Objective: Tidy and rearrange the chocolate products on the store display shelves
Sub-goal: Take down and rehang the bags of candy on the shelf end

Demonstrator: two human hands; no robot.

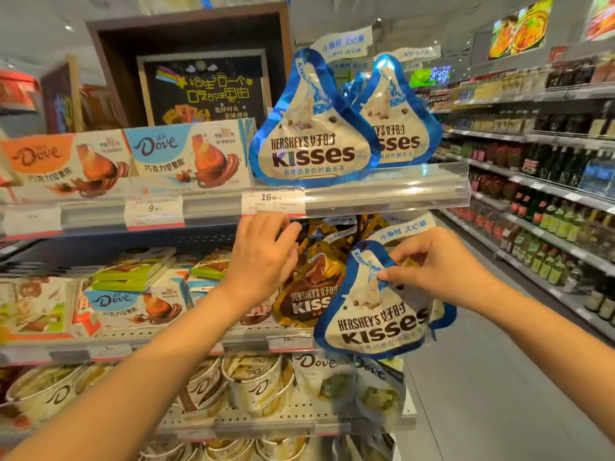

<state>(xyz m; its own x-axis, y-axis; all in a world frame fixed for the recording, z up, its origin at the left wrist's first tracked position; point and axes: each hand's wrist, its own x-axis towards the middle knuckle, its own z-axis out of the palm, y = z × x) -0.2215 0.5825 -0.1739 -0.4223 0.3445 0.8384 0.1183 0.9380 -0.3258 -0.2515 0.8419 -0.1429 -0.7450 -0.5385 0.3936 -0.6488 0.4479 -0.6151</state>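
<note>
Nearest, the right hand [442, 271] pinches a blue-and-white Hershey's Kisses bag [376, 311] by its narrow top, so the bag hangs free in front of the middle shelf, clear of the stock. It looks misplaced here: the matching blue bags [312, 134] stand on the shelf above, so this one probably belongs there. The left hand [263, 257] reaches into the middle shelf, fingers curled against the top of the brown Hershey's Kisses bags [312, 287]; whether it grips one or only steadies the row I cannot tell. Just left lie Dove boxes [133, 304], and Dove cups [256, 384] sit below. Higher up, a 16.80 price tag [273, 199] marks the blue bags' slot.
</note>
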